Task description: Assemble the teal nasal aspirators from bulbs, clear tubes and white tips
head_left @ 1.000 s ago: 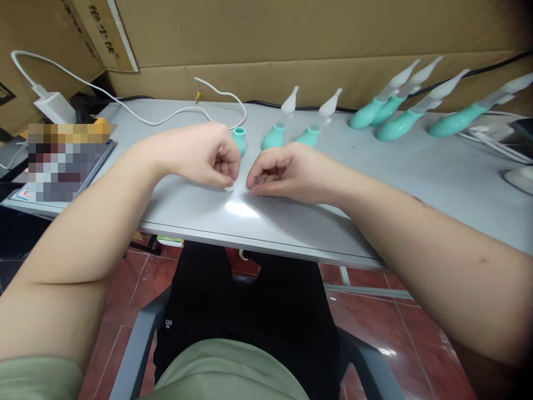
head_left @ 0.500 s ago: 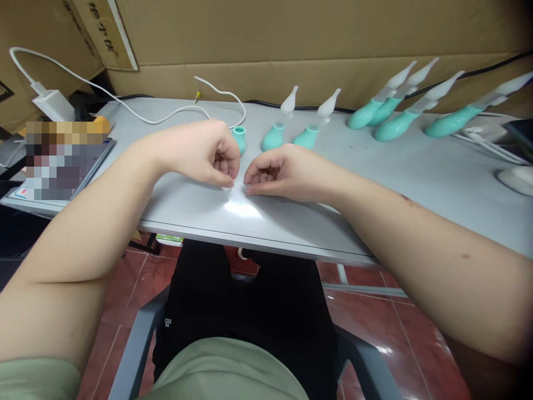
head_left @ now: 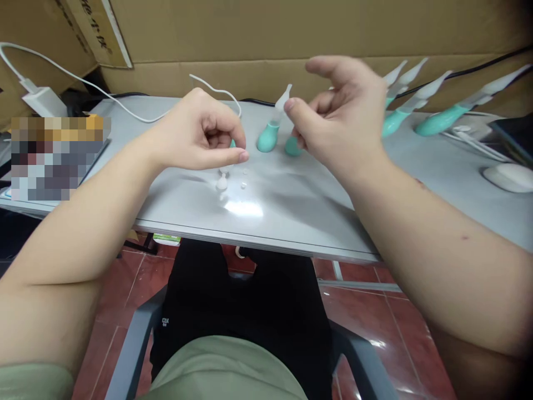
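My left hand (head_left: 204, 136) hovers over the table with curled fingers, the thumb and index apart and nothing visible between them. It partly hides a teal bulb (head_left: 232, 144) behind it. Below it lie a small white nozzle (head_left: 222, 182) and a tiny white piece (head_left: 244, 185). My right hand (head_left: 343, 108) is raised, thumb and index spread wide, in front of a teal squeeze bulb (head_left: 293, 146) whose upper part it covers. Whether it touches that bulb I cannot tell. Left of its thumb stands another bulb aspirator (head_left: 267, 138) with a white tip.
Several teal bulb aspirators (head_left: 441, 122) with white tips lean at the back right. A white mouse (head_left: 508, 180) sits near the right end. At left are a white charger (head_left: 45, 103) with its cable and a blurred-out flat object (head_left: 50, 161). Cardboard (head_left: 233, 39) walls the back.
My hands have parted. The right one has risen up and right and spread its fingers. The left has lifted slightly, its thumb and index separating, and small white pieces now show on the table.
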A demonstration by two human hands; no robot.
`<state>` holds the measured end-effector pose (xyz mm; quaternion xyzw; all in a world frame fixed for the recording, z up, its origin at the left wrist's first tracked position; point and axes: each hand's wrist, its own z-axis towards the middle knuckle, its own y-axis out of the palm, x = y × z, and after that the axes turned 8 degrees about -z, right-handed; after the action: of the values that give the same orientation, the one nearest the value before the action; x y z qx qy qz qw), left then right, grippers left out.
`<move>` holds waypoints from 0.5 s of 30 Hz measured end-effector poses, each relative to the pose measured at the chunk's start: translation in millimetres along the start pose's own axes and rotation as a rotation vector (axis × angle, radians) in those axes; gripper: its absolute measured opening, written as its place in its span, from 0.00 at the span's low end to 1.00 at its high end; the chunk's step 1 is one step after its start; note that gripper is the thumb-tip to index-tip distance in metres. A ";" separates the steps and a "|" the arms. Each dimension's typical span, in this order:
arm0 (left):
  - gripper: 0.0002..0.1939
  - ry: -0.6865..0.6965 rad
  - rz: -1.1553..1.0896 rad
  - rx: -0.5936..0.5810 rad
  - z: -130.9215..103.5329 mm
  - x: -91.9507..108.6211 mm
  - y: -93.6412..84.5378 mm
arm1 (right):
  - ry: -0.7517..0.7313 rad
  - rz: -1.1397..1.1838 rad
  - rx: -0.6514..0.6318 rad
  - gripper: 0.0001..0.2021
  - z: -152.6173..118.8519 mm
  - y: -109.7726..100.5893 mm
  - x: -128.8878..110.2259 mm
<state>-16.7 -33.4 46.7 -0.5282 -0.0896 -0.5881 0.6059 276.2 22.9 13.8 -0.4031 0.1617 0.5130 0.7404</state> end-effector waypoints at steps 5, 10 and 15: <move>0.13 0.084 0.068 0.048 4.3 -11.0 11.7 | 0.167 -0.031 -0.087 0.27 2.5 16.7 -4.9; 0.10 0.141 0.103 0.096 12.4 -13.4 21.9 | 0.213 -0.064 -0.140 0.23 3.2 15.7 -12.8; 0.05 0.231 0.153 0.224 40.1 -1.7 24.9 | 0.087 0.029 -0.047 0.24 1.4 3.4 -16.9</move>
<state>23.4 -8.7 49.2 -0.3917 -0.0440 -0.5831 0.7103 265.8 13.8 24.2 -0.4399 0.1876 0.5091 0.7156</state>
